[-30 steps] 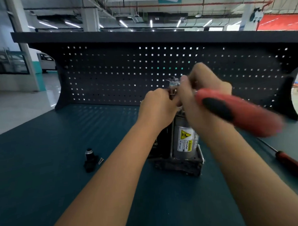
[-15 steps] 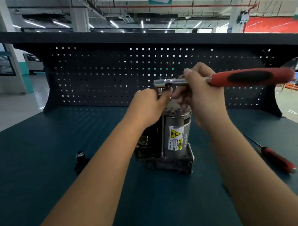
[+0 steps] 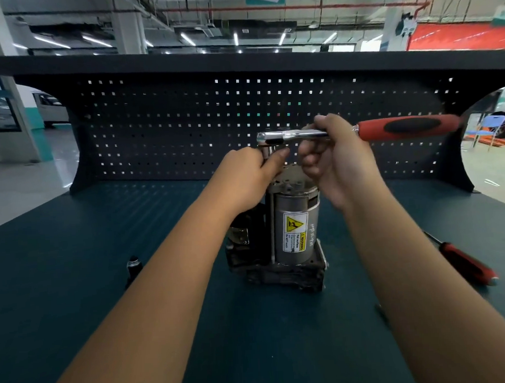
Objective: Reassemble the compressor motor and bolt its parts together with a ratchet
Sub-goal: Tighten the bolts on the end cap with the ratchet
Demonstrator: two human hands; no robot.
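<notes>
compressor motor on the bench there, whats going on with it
A person is working a ratchet on top of the compressor motor, which stands upright on the teal bench. The right hand grips the ratchet's metal shaft. The left hand pinches the socket under the ratchet head. A red-handled screwdriver lies to the right and a small black part to the left, both untouched.

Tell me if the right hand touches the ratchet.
Touching. The head view shows the right hand gripping the ratchet by its metal shank, short of the red handle.
</notes>
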